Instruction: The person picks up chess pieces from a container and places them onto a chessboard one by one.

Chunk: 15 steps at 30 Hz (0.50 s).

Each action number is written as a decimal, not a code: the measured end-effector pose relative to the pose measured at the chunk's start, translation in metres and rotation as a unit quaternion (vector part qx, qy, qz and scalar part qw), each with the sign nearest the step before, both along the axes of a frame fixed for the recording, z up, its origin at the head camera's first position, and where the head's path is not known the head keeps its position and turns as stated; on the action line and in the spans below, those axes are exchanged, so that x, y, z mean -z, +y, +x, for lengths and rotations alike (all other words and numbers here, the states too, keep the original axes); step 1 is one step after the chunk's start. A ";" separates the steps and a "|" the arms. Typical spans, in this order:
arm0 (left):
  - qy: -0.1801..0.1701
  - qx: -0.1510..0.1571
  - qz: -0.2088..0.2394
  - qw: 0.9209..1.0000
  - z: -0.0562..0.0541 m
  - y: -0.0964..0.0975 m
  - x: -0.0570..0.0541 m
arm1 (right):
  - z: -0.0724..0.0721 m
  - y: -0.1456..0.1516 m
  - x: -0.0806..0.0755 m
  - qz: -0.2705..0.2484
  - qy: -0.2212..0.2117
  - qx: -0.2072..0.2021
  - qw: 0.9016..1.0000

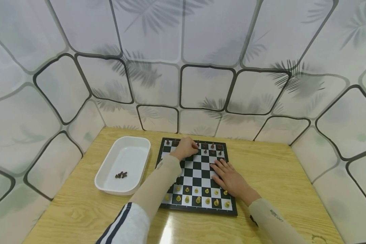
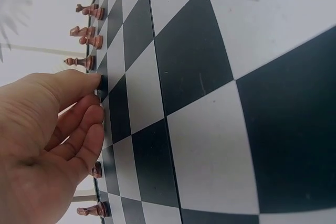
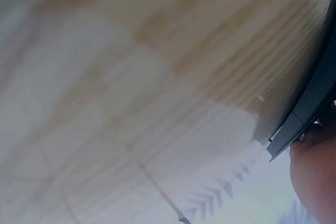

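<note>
A black-and-white chessboard [image 1: 197, 173] lies on the table. My left hand [image 1: 185, 148] reaches over its far rows, thumb and fingertips drawn together in a pinch on a chess piece that they hide almost wholly. Dark red pieces [image 1: 212, 145] stand along the far edge on both sides of that hand; in the left wrist view a red bishop [image 2: 80, 62] rises just beyond the thumb. Flat on the board's right side rests my right hand [image 1: 231, 179], fingers spread. Yellow pieces [image 1: 198, 200] fill the two near rows.
Left of the board stands a white tray [image 1: 101, 174] with several dark red pieces [image 1: 121, 175] inside. The wooden table [image 1: 262, 159] meets patterned fabric walls [image 1: 207, 88] at the back and sides.
</note>
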<state>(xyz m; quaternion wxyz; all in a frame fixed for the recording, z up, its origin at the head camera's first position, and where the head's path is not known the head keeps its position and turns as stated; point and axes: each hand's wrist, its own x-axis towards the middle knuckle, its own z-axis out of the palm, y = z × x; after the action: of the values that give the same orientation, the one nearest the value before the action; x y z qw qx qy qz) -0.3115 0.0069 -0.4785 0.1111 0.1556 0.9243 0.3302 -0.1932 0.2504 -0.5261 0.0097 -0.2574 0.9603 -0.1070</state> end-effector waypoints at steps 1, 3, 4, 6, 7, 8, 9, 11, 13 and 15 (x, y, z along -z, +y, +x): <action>-0.001 -0.001 0.002 1.000 0.000 0.000 0.000 | 0.000 0.000 0.000 0.000 0.001 0.000 1.000; -0.003 -0.001 0.005 1.000 0.001 0.000 -0.001 | 0.000 0.000 0.000 0.000 0.001 -0.001 1.000; -0.003 -0.001 0.005 1.000 0.002 0.000 -0.001 | 0.000 0.000 0.001 0.001 0.002 -0.001 1.000; -0.005 -0.001 0.006 1.000 0.002 0.000 -0.001 | 0.000 0.000 0.001 0.001 0.001 -0.002 1.000; -0.005 -0.001 0.006 1.000 0.002 -0.001 -0.001 | 0.000 0.000 0.002 0.000 0.001 -0.002 1.000; -0.005 0.000 0.005 1.000 0.002 -0.001 -0.001 | 0.000 0.000 0.002 0.000 0.002 -0.002 1.000; -0.004 0.001 0.004 1.000 0.002 -0.001 -0.001 | 0.000 0.000 0.002 0.001 0.002 -0.002 1.000; -0.004 0.004 0.004 1.000 0.001 -0.001 -0.001 | 0.000 0.000 0.003 0.001 0.003 -0.001 1.000; -0.005 0.008 0.004 1.000 0.000 -0.001 -0.001 | -0.001 0.000 0.003 0.001 0.005 -0.001 1.000; -0.003 0.014 0.002 1.000 0.000 -0.003 -0.002 | -0.001 0.001 0.004 0.001 0.007 -0.002 1.000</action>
<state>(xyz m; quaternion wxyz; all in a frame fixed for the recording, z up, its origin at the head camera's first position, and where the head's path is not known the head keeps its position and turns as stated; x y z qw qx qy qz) -0.3120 0.0041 -0.4763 0.1179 0.1679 0.9211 0.3309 -0.1942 0.2510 -0.5296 0.0038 -0.2595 0.9601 -0.1045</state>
